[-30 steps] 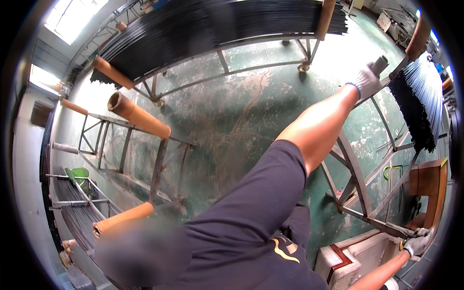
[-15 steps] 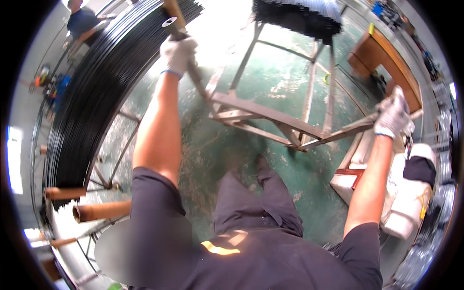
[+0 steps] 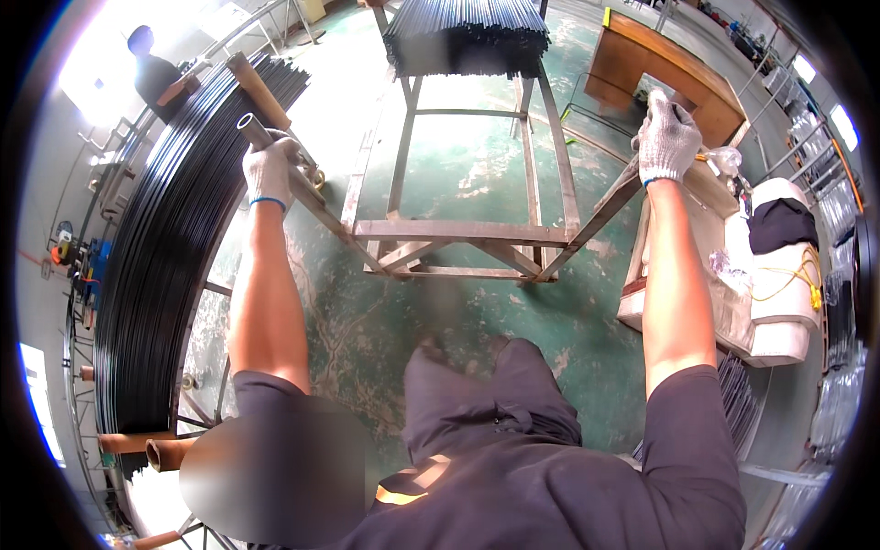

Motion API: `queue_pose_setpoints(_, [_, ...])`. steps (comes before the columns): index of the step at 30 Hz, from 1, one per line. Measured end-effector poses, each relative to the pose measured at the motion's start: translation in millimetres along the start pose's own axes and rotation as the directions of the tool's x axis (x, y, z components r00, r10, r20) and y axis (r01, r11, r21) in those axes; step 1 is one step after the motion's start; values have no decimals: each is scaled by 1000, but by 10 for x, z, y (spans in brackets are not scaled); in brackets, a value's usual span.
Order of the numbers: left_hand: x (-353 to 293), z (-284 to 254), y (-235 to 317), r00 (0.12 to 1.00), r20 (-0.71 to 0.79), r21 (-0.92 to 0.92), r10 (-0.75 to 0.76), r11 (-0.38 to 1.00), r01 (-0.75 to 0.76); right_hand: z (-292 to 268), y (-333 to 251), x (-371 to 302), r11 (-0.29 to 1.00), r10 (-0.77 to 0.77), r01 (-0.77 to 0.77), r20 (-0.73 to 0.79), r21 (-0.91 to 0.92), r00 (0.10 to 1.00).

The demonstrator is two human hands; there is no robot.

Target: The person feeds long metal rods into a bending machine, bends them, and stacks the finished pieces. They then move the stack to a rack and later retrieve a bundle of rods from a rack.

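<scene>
— Both of my hands have kept their grip since half a second ago, while the view has tipped so the metal frame sits more squarely ahead of me

— What has each hand got?

— My left hand, in a white work glove, has its fingers wrapped shut round the frame's left leg, just below the open end of a grey tube. My right hand, gloved too, is clenched on the frame's right leg

— Where's the frame, and how does it look?

— It stands on the green floor straight in front of my knees: bare grey angle-iron, two splayed legs meeting a crossbar, with a bundle of dark rods on its far end

— Room to move?

— Tight at the sides. A long stack of black rods runs close along my left; a wooden bench and white cartons crowd my right. Floor under the frame is open
</scene>
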State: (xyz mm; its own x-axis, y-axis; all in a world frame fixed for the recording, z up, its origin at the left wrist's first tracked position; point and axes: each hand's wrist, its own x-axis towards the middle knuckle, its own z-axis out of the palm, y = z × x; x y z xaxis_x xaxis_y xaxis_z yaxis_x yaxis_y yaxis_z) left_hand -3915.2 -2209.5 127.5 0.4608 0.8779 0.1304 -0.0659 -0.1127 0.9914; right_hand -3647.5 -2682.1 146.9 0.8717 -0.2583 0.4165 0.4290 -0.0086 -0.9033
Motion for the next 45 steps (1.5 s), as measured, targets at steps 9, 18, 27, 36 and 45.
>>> queue_pose_setpoints(9, [-611,-4,3,998,28,37,64,997,-65,-650,-81,-4,990,77,-80,28,113,997])
queue_pose_setpoints(18, [-1302,-477,-6,997,39,286,67,955,-76,-1335,-484,-491,980,128,-132,41,146,991])
queue_pose_setpoints(27, [-2338,-1045,206,999,49,237,6,971,-18,-2194,-767,-1057,989,114,-112,-17,100,993])
queue_pose_setpoints(36, [-3509,-1516,454,997,81,91,-3,996,-4,-3189,-1145,-1703,969,210,-201,-54,145,976])
queue_pose_setpoints(45, [-4603,-2105,663,999,45,154,-1,988,-6,-3889,-1882,-2559,969,185,-174,-47,177,982])
